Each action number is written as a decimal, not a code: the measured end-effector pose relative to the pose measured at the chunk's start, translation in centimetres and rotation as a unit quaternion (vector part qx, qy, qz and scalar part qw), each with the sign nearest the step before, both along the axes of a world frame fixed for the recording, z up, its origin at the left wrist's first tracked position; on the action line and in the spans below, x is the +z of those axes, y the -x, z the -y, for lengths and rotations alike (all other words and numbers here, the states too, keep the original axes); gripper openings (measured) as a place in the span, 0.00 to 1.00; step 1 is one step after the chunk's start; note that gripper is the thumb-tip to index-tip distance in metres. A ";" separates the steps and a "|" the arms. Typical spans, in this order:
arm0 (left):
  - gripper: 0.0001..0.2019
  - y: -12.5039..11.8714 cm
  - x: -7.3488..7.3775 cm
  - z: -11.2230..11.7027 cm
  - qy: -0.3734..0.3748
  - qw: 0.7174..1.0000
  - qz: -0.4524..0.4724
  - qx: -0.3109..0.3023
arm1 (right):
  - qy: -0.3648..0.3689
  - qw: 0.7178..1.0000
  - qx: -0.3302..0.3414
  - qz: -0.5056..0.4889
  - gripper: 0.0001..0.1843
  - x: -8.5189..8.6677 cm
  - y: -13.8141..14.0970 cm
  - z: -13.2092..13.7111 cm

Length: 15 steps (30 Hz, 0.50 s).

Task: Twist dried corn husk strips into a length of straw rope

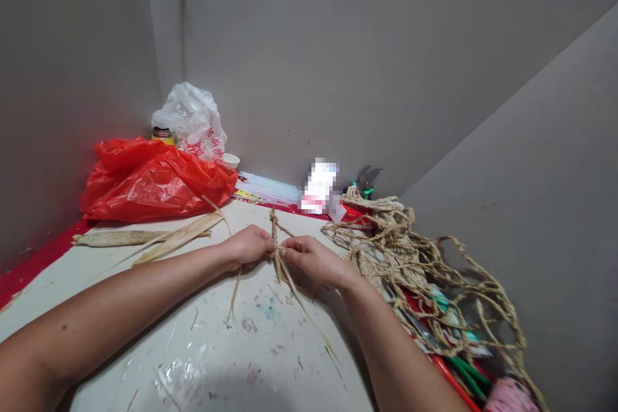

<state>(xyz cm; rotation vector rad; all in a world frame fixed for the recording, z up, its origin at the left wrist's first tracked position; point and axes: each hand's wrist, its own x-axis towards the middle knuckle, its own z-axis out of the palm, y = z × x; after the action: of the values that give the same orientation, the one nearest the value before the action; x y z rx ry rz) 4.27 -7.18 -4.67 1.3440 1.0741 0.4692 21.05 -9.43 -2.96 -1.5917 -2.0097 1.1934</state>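
Observation:
My left hand (248,248) and my right hand (313,259) meet over the white table (217,360), both pinched on the same bundle of dry straw strips (279,256). A twisted, braided length of the straw (275,222) runs away from my fingers toward the wall. Loose ends of the strips (309,315) trail toward me across the tabletop, one under my left hand and others under my right.
A heap of braided straw rope netting (410,257) lies at the right over green-handled tools (463,373). Dry husk leaves (159,238) lie at the left. A red plastic bag (154,180), a white plastic bag (193,119) and a small cup (230,159) sit in the corner.

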 end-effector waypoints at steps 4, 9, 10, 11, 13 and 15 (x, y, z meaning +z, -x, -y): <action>0.08 -0.3 0.2 0.4 -0.021 0.999 -0.021 0.023 | -0.027 0.999 -0.025 0.039 0.11 0.0 -0.1 -0.1; 0.09 -0.3 -0.3 0.4 -0.042 0.999 -0.005 0.033 | 0.032 0.997 -0.071 -0.012 0.12 0.3 1.2 0.4; 0.09 -0.3 -0.5 0.3 -0.042 0.999 0.004 0.031 | 0.063 0.994 -0.081 -0.034 0.12 0.3 1.7 0.6; 0.09 -0.2 -0.6 0.3 -0.039 0.999 0.015 0.029 | 0.091 0.990 -0.089 -0.056 0.12 0.3 2.1 0.8; 0.09 -0.1 -0.8 0.2 -0.025 0.999 0.036 0.025 | 0.127 0.983 -0.108 -0.082 0.13 0.1 3.0 1.2; 0.08 0.1 -0.8 0.2 -0.006 0.998 0.045 0.031 | 0.124 0.981 -0.131 -0.075 0.12 -0.4 3.7 1.4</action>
<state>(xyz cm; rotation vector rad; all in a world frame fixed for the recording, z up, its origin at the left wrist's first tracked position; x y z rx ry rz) 4.19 -7.40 -5.43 1.2917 1.0420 0.5780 17.39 -10.87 -3.33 -1.7552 -1.5515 1.4519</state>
